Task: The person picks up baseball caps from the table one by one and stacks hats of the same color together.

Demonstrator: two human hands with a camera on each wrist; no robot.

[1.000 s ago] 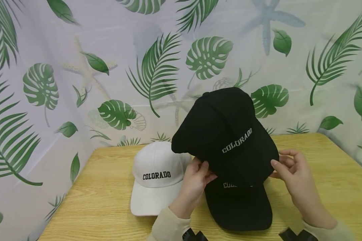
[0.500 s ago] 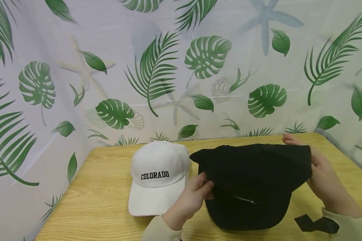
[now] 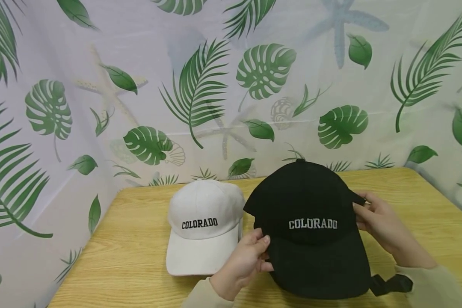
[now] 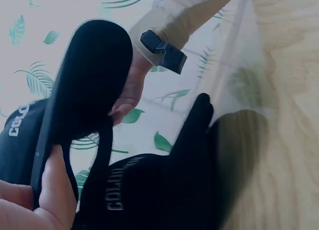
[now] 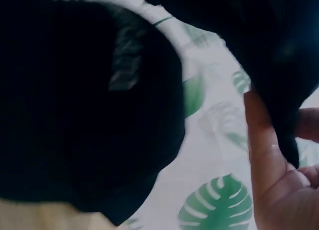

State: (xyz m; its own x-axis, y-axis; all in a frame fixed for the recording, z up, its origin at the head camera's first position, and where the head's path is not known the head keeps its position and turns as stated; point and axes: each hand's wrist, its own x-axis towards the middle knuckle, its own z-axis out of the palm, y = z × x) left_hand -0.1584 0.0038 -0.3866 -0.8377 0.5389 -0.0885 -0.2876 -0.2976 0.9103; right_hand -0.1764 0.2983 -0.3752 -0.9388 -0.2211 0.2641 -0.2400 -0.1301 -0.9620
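A black baseball cap (image 3: 308, 192) with white COLORADO lettering is held up, its front turned to the head camera. My left hand (image 3: 246, 261) pinches the edge of its brim on the left. On the other side, my right hand (image 3: 381, 226) pinches the cap's lower edge toward the back. Behind and below it is a second black cap (image 4: 144, 190), also lettered, with its brim out over the table in the left wrist view. The held cap mostly hides that one from the head camera. A white COLORADO cap (image 3: 200, 244) rests just left of my left hand.
The wooden table (image 3: 123, 252) reaches back to a pale cloth backdrop (image 3: 223, 128) printed with green leaves and starfish. Another cloth side (image 3: 27, 179) rises along the table's left. A black strap (image 3: 390, 284) hangs by my right wrist.
The held black cap was higher and slanted, then tipped so its lettering was hidden; now it is lower and faces the head camera. My right hand shifted from its brim to the rear edge.
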